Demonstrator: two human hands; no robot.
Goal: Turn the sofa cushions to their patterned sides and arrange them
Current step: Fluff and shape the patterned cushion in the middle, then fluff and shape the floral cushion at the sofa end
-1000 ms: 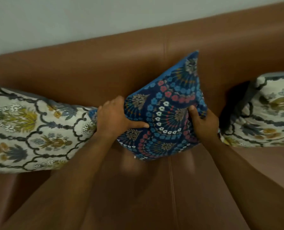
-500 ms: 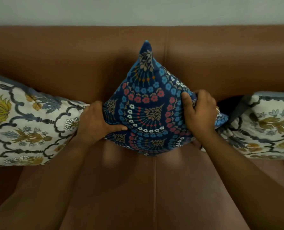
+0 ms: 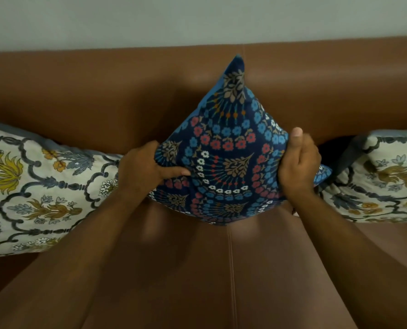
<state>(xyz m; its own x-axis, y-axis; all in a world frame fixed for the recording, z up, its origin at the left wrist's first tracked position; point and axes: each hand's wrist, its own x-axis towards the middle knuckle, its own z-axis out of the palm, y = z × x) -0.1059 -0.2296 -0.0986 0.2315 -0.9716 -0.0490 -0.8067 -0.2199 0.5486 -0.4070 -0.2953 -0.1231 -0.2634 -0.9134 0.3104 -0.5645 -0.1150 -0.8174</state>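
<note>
A dark blue cushion [image 3: 228, 150] with red, blue and white flowers stands on one corner at the middle of the brown sofa, patterned side toward me, leaning against the backrest. My left hand [image 3: 147, 165] grips its left corner, thumb pressed on the front. My right hand [image 3: 297, 165] clasps its right corner, thumb raised. A cream cushion [image 3: 38, 186] with grey and yellow floral print lies at the left, patterned side up. A second cream floral cushion [image 3: 387, 184] sits at the right.
The brown leather sofa seat [image 3: 231, 269] stretches below the cushions, with a seam down its middle. The backrest [image 3: 102, 91] runs across the view under a pale wall [image 3: 197, 17].
The blue cushion has been turned from a rightward tilt to stand on its point, centred on the seam. Both hands kept hold of its side corners.
</note>
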